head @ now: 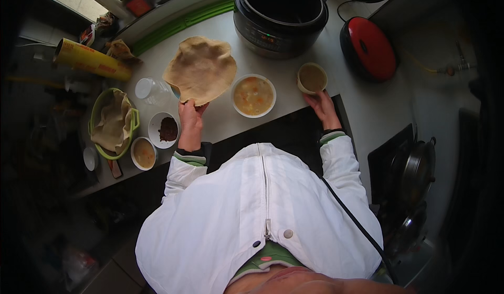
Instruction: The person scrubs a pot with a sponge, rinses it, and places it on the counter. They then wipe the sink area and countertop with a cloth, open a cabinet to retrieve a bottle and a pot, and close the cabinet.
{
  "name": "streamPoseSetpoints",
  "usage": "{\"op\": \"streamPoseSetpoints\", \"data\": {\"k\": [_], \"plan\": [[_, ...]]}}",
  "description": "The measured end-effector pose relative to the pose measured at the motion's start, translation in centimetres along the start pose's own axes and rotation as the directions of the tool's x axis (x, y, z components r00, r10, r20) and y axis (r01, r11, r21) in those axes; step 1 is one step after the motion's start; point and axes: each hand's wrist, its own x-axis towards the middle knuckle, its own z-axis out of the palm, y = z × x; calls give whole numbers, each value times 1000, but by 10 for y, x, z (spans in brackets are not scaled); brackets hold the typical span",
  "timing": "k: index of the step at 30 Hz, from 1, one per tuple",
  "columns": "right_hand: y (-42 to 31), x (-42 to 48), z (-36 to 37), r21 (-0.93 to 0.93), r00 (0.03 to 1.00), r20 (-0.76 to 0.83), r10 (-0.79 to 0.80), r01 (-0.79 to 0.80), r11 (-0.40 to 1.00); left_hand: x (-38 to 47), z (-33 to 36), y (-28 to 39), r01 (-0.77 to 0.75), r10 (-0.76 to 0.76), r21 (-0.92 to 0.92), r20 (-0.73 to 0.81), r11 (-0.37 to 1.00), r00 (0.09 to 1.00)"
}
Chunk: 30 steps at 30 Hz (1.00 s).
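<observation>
My left hand (191, 120) grips the near edge of a round, wavy-edged tan cloth (202, 69), with a bit of a blue rim showing beneath its left side. My right hand (323, 107) holds the near side of a small cream bowl (312, 78) with brownish contents. Between my hands, a white bowl of soup (254, 96) with orange pieces stands on the counter. To the left of my left wrist are a white bowl (163, 130) with a dark brown lump and a smaller bowl of soup (144, 154).
An open black multicooker (279, 22) stands at the back, with a red-lidded appliance (370, 48) to its right. At left are a green basket (135, 119) with tan cloth, a clear jar (152, 89) and a yellow roll (94, 61). Pans (417, 172) stand at far right.
</observation>
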Motion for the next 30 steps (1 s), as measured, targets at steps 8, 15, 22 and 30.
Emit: {"op": "streamPoseSetpoints", "data": {"k": [8,15,22,30], "plan": [[2,-13,1,-80,1000,12,10,-9,997,-52,10,51,-162,160,12,89,987,983],[-22,-85,-22,-236,993,-105,49,-73,969,-104,57,85,-146,99,82,414,986,905],[-67,-206,-100,-221,969,-224,-101,50,974,-155,148,13,68,-214,239,667,969,714],[-117,-350,-195,-223,881,-333,-337,273,936,-204,269,-164,179,-583,567,695,804,421]]}}
